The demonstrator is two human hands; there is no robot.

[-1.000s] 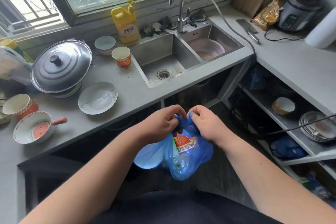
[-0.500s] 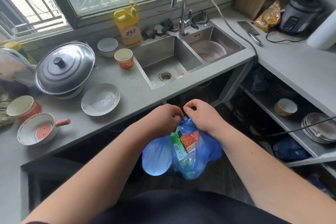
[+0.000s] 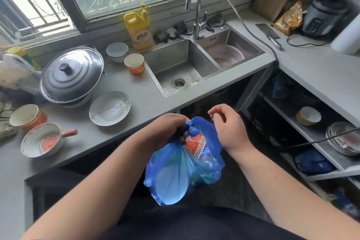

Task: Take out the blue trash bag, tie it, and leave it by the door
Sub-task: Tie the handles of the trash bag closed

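i see the blue trash bag (image 3: pixel 183 169) hanging near me, in front of the desk (image 3: pixel 148 101), its neck knotted. my left hand (image 3: pixel 165 132) has its grip pinching the bag's neck; my right hand (image 3: pixel 228 126) sits just right, fingers loosely curled, holding nothing. farther off lies the sink (image 3: pixel 187 68).

We see a translucent blue trash bag (image 3: pixel 175 171), through which a red-and-white patterned wrapper (image 3: pixel 195 145) shows. On the grey countertop (image 3: pixel 148 99) we note a yellow detergent bottle (image 3: pixel 139 28) with a blue-and-red label, a paper cup (image 3: pixel 134 63) white above a red patterned band, a second such cup (image 3: pixel 28 116), a white plate (image 3: pixel 110 108) with small yellow motifs, and a white bowl (image 3: pixel 43 139) with a coral-pink centre and handle. The pot lid (image 3: pixel 71 74) and sink (image 3: pixel 183 68) are silver.
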